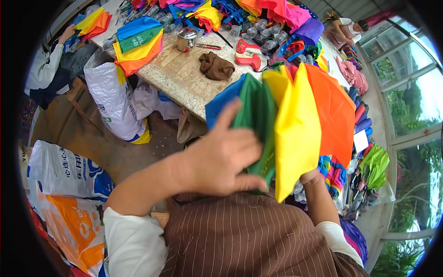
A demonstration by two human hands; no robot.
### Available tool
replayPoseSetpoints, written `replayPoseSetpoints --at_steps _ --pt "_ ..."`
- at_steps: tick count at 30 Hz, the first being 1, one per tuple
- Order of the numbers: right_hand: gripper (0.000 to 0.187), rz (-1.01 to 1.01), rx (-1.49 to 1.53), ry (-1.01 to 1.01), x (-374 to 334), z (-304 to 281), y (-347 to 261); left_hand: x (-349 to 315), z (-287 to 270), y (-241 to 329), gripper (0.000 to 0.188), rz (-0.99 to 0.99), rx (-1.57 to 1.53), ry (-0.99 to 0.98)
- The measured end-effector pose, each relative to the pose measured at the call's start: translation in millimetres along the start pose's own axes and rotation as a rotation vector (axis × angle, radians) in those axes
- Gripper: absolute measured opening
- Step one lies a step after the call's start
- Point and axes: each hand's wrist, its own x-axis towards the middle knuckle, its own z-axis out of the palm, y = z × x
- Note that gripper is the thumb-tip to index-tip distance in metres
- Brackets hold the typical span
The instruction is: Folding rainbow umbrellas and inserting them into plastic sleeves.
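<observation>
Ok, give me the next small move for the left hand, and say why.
Probably close the left hand gently on the green panel to gather it: that hand is spread open, blurred, beside it, while the multicoloured cloth fans out loosely and the right hand is partly hidden at its lower edge.

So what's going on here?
A person is handling a multicoloured umbrella, its panels loose, in front of a table. The left grip is spread by the green panel, blurred; contact is unclear. The right grip is at the lower edge, partly hidden. On the table are a metal pot, a brown cloth and a colourful pile.
</observation>
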Motion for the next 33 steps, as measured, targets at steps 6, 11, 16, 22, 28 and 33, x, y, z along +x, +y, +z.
replayPoseSetpoints --at_steps 6,11,16,22,28,33 --pt "0.048 0.013 -0.171 -0.15 -1.5 -43.3 0.9 -12.5 -29.5 -30.1 0.033 -0.441 -0.436 0.481" --pt "0.063 0.031 0.091 -0.161 -1.9 7.6 -50.6 13.1 -1.7 12.0 0.058 0.148 -0.147 0.122" --pt "0.053 -0.354 -0.858 -0.066 5.4 -24.9 -45.8 -9.9 -46.1 16.2 0.051 -0.351 -0.555 0.246" --pt "0.061 -0.259 -0.605 0.023 26.6 -45.5 -22.0 14.5 1.0 16.1 0.071 -0.19 -0.089 -0.261" --pt "0.063 -0.301 -0.944 0.12 21.5 -69.9 -16.6 -2.6 -44.3 10.6 0.068 -0.344 -0.753 0.122" --pt "0.057 -0.408 -1.734 0.094 37.7 -91.6 -0.8 12.5 16.6 -20.1 0.07 -0.124 0.112 0.098"
